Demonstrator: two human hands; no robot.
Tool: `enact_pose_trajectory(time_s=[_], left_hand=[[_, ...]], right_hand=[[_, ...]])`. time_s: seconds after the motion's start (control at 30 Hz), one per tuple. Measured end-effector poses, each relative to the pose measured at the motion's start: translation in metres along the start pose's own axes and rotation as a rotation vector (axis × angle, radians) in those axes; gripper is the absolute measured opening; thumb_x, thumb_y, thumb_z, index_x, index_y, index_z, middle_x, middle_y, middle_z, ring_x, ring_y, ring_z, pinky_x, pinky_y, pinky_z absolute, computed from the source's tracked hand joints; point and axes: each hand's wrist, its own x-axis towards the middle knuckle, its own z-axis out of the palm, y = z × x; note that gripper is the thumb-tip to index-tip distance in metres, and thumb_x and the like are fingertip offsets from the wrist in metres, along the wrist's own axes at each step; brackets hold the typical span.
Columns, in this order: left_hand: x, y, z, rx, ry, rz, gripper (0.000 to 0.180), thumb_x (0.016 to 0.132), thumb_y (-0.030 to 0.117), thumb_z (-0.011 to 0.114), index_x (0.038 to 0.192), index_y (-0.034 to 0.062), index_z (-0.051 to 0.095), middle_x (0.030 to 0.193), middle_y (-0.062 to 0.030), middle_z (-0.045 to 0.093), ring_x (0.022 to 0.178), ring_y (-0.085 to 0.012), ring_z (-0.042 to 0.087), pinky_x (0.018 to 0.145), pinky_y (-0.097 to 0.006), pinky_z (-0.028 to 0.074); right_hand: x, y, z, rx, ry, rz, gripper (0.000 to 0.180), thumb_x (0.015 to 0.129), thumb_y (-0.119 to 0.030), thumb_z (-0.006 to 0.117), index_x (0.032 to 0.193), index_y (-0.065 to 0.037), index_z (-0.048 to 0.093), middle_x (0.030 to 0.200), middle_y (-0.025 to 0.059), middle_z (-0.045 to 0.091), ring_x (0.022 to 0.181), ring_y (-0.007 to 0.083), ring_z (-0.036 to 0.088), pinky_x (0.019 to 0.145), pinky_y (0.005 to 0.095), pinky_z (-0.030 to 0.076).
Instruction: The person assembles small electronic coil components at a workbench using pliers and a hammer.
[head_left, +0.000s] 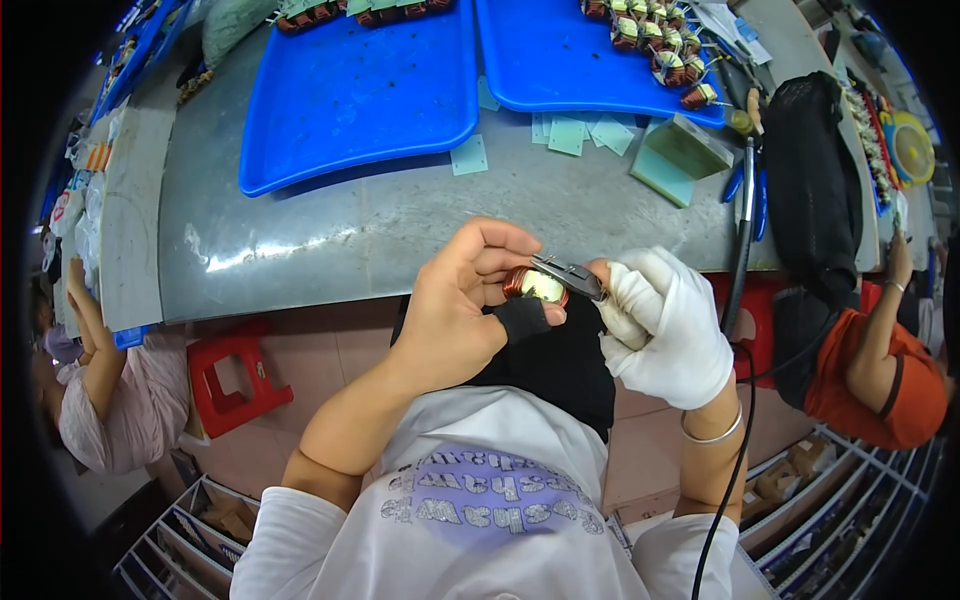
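Pink cloth covers a person (100, 400) at the far left edge, seated below the desk's left end with an arm raised toward it. Just right of that person a red plastic stool (235, 375) stands on the floor. Above it runs the grey metal desk (330, 230), and on its far side lie two blue trays: the left blue tray (350, 95) is mostly bare, while the right blue tray (560, 60) carries a row of copper coils (655, 35) along its far right corner. Pale green cards (580, 132) lie scattered on the desk near the trays' front edges.

At the middle, near the desk's front edge, the left hand (455, 315) is bare apart from a black band on the thumb; its fingers curl over and pinch a small copper coil (535, 285) between thumb and fingertips. Touching the coil from the right is the tip of a pair of metal pliers (565, 275), gripped in the right hand (665, 325), which wears a white glove and is closed around the handles. A silver bangle (712, 432) circles that wrist, and a black cable (735, 420) runs down past it.

Farther right, a black mesh bag (810, 180) rests on the desk, and a person in orange (870, 370) sits at the right edge.
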Motion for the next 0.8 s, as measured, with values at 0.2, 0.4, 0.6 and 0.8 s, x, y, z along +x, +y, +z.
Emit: enact_pose_trajectory(time_s=[0.2, 0.4, 0.6, 0.8], left_hand=[[-0.004, -0.003, 0.001, -0.007, 0.004, -0.034, 0.051, 0.074, -0.009, 0.077, 0.114, -0.0001, 0.047, 0.102, -0.0124, 0.064, 0.094, -0.0157, 0.065, 0.083, -0.030, 0.054], [0.001, -0.007, -0.004, 0.173, 0.005, 0.093, 0.051, 0.078, -0.003, 0.077, 0.122, -0.0012, 0.051, 0.107, -0.0111, 0.064, 0.100, -0.0162, 0.064, 0.086, -0.029, 0.052], [0.006, -0.014, -0.001, 0.053, 0.007, 0.141, 0.044, 0.082, -0.002, 0.074, 0.123, -0.0006, 0.058, 0.114, -0.0082, 0.062, 0.099, -0.0158, 0.063, 0.086, -0.028, 0.052], [0.004, -0.006, 0.009, -0.062, 0.001, 0.140, 0.040, 0.083, -0.002, 0.073, 0.121, -0.0004, 0.061, 0.110, -0.0059, 0.061, 0.098, -0.0135, 0.058, 0.086, -0.028, 0.051]], right_hand=[[-0.002, -0.003, -0.004, -0.270, -0.009, -0.106, 0.037, 0.069, -0.010, 0.070, 0.106, -0.010, 0.066, 0.088, 0.0031, 0.060, 0.072, 0.0253, 0.055, 0.058, 0.0365, 0.045], [0.003, -0.005, -0.002, -0.248, -0.054, -0.007, 0.038, 0.070, -0.009, 0.068, 0.108, -0.009, 0.064, 0.095, 0.0058, 0.060, 0.081, 0.0285, 0.056, 0.069, 0.0394, 0.046], [-0.014, -0.021, 0.025, 0.864, 0.227, 0.675, 0.044, 0.076, 0.008, 0.070, 0.117, -0.003, 0.057, 0.094, -0.0007, 0.054, 0.076, 0.0052, 0.046, 0.070, 0.0192, 0.043], [-0.013, -0.023, 0.053, 1.293, 0.245, 0.663, 0.033, 0.087, -0.003, 0.071, 0.115, -0.001, 0.054, 0.103, 0.0047, 0.064, 0.091, 0.0083, 0.059, 0.077, 0.0239, 0.051]])
